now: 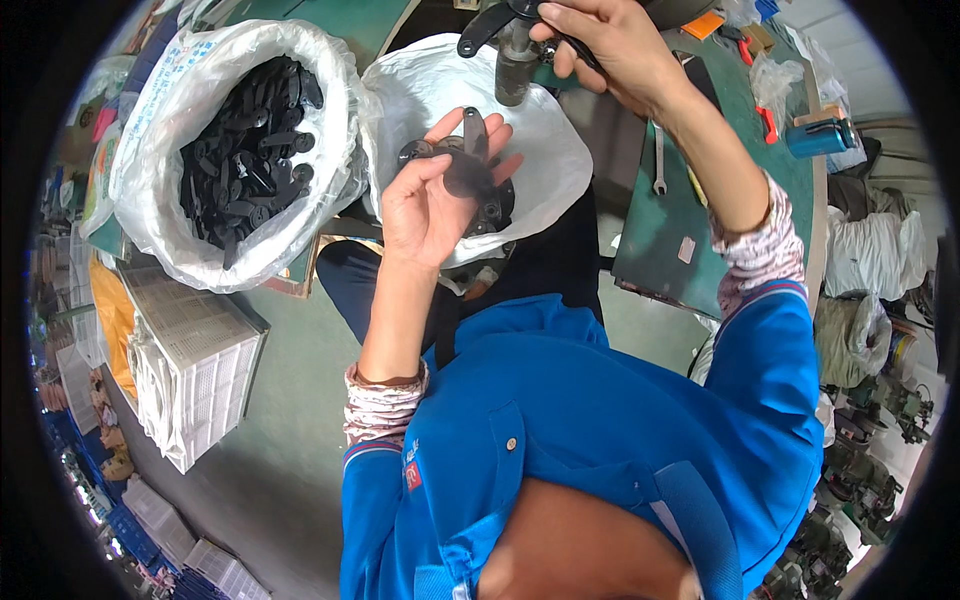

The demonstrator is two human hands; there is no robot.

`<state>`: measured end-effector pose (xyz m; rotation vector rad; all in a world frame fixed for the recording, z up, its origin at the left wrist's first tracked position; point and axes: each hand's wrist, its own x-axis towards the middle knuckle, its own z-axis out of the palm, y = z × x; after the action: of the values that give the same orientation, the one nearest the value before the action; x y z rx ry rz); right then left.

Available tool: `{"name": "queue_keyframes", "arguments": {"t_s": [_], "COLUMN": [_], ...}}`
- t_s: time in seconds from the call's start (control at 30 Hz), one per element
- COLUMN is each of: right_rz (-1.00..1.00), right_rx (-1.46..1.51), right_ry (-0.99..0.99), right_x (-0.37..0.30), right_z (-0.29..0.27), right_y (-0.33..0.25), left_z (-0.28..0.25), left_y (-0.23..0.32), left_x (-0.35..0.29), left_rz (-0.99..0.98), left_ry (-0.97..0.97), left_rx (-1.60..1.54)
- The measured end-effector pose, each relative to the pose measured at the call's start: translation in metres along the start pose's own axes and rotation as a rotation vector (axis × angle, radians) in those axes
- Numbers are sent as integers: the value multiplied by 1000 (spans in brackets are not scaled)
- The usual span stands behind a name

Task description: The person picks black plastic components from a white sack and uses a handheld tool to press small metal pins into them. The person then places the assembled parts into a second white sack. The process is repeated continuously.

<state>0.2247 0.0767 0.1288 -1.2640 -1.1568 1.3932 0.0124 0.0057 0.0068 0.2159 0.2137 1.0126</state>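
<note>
crate, pale and slotted, stands lowest at the left, near a white sack heaped with black parts. next, the left hand is palm up, fingers apart, with more black pieces lying across it over an open white bag. above that bag rises a metal post; at its top the right hand is clamped on a black arm. farther right, a wrench lies on the green bench, with a blue cylinder beyond.
</note>
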Motion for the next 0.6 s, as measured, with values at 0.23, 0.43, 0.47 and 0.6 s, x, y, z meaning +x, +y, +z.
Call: {"name": "queue_keyframes", "arguments": {"t_s": [0.23, 0.43, 0.47, 0.6], "right_rz": [-884, -1058, -1082, -1052], "right_rx": [-987, -1161, -1074, -984], "right_ry": [-61, -223, -275, -298], "right_x": [-60, -69, -71, -76], "right_z": [11, 14, 11, -4], "right_y": [90, 91, 88, 94], "left_z": [-2, 7, 0, -8], "left_y": [0, -6, -3, 12], "left_x": [-3, -6, -5, -7], "left_rz": [-73, -157, -138, -10], "left_ry": [25, 17, 12, 142], "left_rx": [-107, 83, 21, 87]}}
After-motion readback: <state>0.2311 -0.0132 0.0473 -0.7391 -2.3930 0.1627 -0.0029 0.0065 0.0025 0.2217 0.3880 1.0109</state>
